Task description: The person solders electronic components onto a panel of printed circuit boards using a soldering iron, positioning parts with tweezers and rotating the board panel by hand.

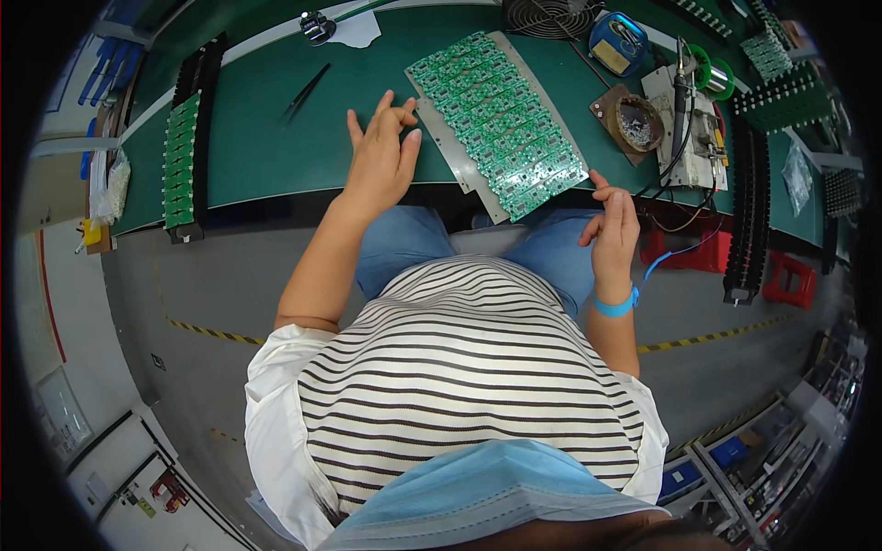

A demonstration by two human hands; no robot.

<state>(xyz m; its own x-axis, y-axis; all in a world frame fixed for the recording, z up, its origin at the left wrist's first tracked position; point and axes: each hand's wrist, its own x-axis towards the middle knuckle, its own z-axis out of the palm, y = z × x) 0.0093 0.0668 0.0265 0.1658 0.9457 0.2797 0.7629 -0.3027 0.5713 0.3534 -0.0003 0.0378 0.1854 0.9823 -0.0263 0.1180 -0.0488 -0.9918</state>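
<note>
A green circuit board panel (501, 119) lies on a flat grey metal plate (450, 151) in front of me, its near end reaching past the table's front edge. My left hand (381, 151) hovers beside the plate's left edge with fingers spread and nothing in them. At the near right corner, the index finger of my right hand (614, 230) reaches to the plate's edge and seems to touch it. The other fingers are loosely bent and apart from the thumb. A blue wrist strap (616, 304) with a cord circles my right wrist.
Black tweezers (308, 90) lie on the green table mat. Left stands a black rack (186, 232) with green boards. At right are a soldering iron (680, 101), a brown bowl (640, 122), a solder spool (717, 75), a blue round container (617, 44) and another black rack (749, 220).
</note>
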